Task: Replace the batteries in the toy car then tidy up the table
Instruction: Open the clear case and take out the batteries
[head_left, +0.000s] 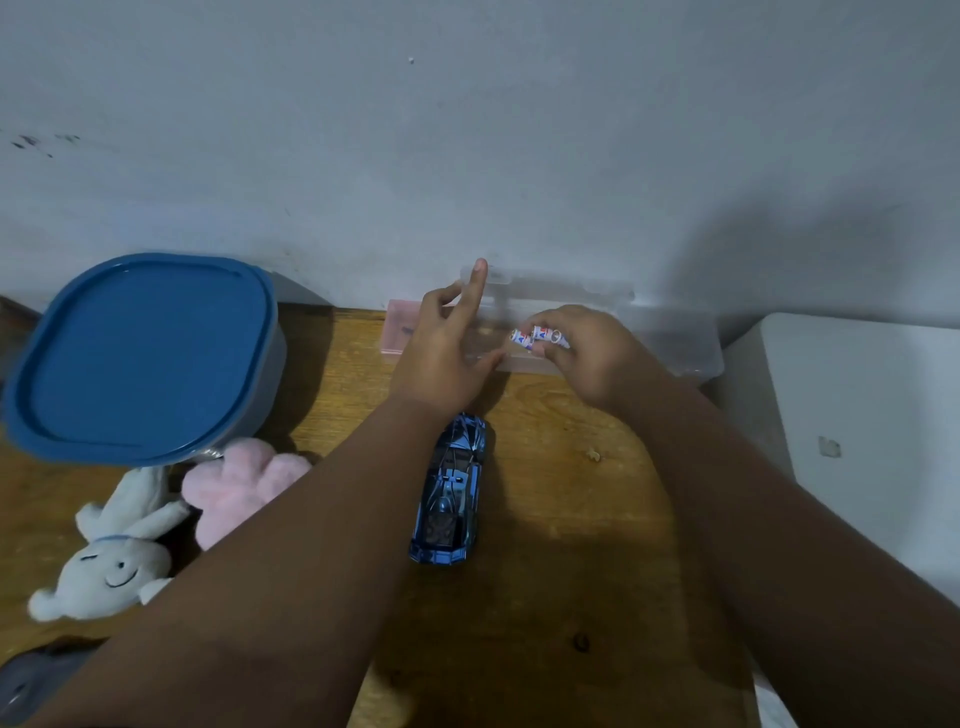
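Two batteries (537, 338) held over the clear box (675, 343)
The right hand (587, 358) grip pinches both, the left hand (441, 358) grip is wide and empty; I'd keep them together and carry them to the toy car (452, 493).

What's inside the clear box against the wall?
The clear box shows a pink end with one small dark item. The left hand and the right hand, gripping batteries, cover its middle; contents there are hidden.

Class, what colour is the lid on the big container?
Blue lid, seen in the head view.
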